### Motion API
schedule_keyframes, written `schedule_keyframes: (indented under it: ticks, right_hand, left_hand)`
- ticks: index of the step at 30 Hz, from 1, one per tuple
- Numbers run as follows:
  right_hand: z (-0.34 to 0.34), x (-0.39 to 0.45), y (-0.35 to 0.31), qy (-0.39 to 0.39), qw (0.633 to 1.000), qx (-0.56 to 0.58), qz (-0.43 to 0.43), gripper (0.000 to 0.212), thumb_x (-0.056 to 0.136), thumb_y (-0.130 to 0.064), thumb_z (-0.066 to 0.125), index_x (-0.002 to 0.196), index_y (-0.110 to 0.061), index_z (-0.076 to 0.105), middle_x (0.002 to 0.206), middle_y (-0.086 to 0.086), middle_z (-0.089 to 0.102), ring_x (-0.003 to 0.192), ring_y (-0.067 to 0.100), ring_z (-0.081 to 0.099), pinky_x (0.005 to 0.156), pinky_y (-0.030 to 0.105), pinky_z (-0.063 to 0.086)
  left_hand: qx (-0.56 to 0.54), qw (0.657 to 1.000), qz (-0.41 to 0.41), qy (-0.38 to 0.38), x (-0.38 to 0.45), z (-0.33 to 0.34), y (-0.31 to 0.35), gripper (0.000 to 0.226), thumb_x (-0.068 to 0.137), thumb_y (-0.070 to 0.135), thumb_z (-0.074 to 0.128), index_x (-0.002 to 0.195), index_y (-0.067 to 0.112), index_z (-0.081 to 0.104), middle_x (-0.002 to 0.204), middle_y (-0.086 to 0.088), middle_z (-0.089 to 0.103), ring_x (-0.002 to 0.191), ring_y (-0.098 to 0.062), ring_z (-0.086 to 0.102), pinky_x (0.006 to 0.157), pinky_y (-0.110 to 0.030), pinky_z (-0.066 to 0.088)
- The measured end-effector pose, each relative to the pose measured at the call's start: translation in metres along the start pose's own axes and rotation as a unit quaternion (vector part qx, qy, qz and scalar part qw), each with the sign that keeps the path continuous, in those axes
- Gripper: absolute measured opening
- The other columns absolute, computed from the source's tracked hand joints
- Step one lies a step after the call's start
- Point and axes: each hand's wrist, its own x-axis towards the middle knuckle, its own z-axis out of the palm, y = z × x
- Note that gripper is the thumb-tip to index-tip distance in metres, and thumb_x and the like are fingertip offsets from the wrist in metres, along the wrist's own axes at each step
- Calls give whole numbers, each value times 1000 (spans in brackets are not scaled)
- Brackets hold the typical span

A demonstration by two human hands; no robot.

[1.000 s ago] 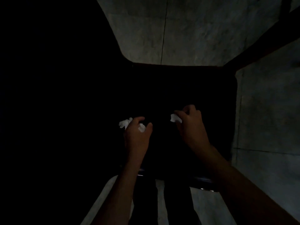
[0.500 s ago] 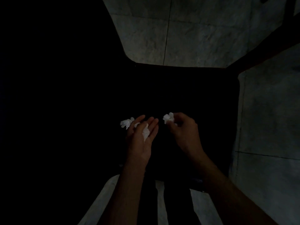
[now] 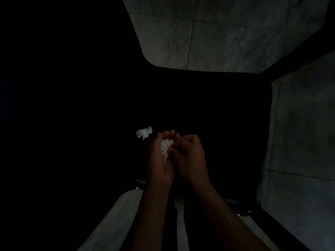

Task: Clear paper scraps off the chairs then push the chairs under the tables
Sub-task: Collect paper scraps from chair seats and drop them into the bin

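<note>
1. Step in hand, as I judge it: scrap pickup on the chair seat (image 3: 208, 109). Chair pushing not started.
2. My left hand (image 3: 159, 160) is cupped, palm up, over the near part of the seat, with a wad of white paper scraps (image 3: 165, 148) lying in it. Fingers loosely curled round the wad.
3. My right hand (image 3: 190, 156) is just beside the left, touching it at the fingertips, fingers bent in toward the wad. Too dark to say whether it pinches paper or only presses it in: I cannot tell.
4. One loose scrap (image 3: 144, 133) lies on the seat, just left of my left hand and apart from it.
5. Next move, my guess: right hand reaches across for that loose scrap while the left keeps the wad cupped level.
6. Edges: seat's near edge is under my wrists, far edge well beyond the hands, right edge well right of my right hand.
7. Room: tiled floor (image 3: 226, 33) shows open beyond and right of the seat. Left of the seat is black; I can't tell what is there. No table clearly made out.
</note>
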Motion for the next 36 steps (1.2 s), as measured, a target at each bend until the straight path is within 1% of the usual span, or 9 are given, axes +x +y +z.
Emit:
schedule_keyframes:
  ticks: [6, 10, 13, 15, 17, 21, 24, 29, 36]
  right_hand:
    - [2, -7, 9, -75, 997, 25, -6, 5, 86, -10, 70, 90, -9, 73, 99, -13, 47, 93, 6, 56, 82, 13, 44]
    - [-1, -10, 6, -65, 996, 60, -34, 8, 81, -15, 63, 83, -15, 71, 94, -10, 57, 92, 12, 61, 82, 16, 46]
    - [-5, -2, 5, -31, 998, 57, -26, 17, 83, -4, 60, 90, -18, 67, 100, 2, 63, 92, 12, 63, 84, 21, 48]
    - [-3, 10, 5, -26, 998, -5, -60, 25, 83, 2, 61, 102, -13, 68, 108, 2, 62, 96, 15, 62, 86, 25, 48]
    - [5, 26, 4, -42, 985, -102, -129, 32, 83, -3, 61, 114, -10, 67, 114, 5, 60, 101, 22, 59, 89, 31, 47]
    - [32, 53, 1, -122, 919, -301, -223, 42, 85, -37, 55, 126, -28, 62, 134, 1, 56, 115, 31, 54, 89, 44, 47]
    - [56, 62, -2, -157, 886, -348, -262, 44, 79, -34, 68, 122, -26, 66, 136, 9, 56, 118, 41, 51, 87, 48, 49]
    - [73, 74, -1, -158, 859, -396, -285, 37, 78, -30, 72, 113, -23, 69, 119, 8, 63, 107, 41, 51, 80, 45, 50]
    - [55, 68, 1, -141, 884, -364, -256, 28, 82, -24, 68, 107, -12, 66, 115, 12, 55, 103, 34, 49, 71, 40, 50]
  left_hand:
    - [156, 982, 93, 56, 4, -3, 3, 20, 99, 20, 50, 87, 14, 65, 68, 5, 63, 63, -5, 60, 58, -17, 50]
    - [276, 948, 133, 84, 7, -13, 10, 17, 96, 19, 57, 84, 24, 68, 75, 7, 67, 63, -3, 63, 57, -19, 51]
    - [367, 903, 193, 111, 11, -28, 13, 25, 90, 24, 64, 68, 33, 71, 65, 12, 65, 63, -3, 63, 64, -29, 54]
    - [435, 862, 227, 129, 10, -37, 15, 16, 82, 35, 59, 69, 30, 67, 66, 9, 63, 68, -12, 63, 69, -38, 55]
    - [487, 824, 246, 151, 7, -45, 16, 24, 79, 36, 54, 74, 19, 70, 71, 1, 66, 72, -18, 63, 72, -37, 53]
    - [543, 767, 291, 177, 0, -56, 15, 20, 89, 17, 60, 93, 4, 74, 95, -14, 72, 85, -20, 65, 75, -24, 44]
    - [572, 733, 306, 207, 2, -63, 15, 17, 92, 10, 60, 101, 3, 73, 102, -18, 72, 91, -31, 67, 76, -27, 42]
    - [551, 741, 318, 214, 3, -65, 13, 27, 91, 19, 53, 103, 5, 73, 101, -17, 72, 92, -34, 67, 77, -30, 46]
    - [512, 780, 274, 231, 5, -62, 14, 13, 87, 17, 64, 95, 13, 74, 90, -5, 73, 81, -17, 66, 67, -20, 41]
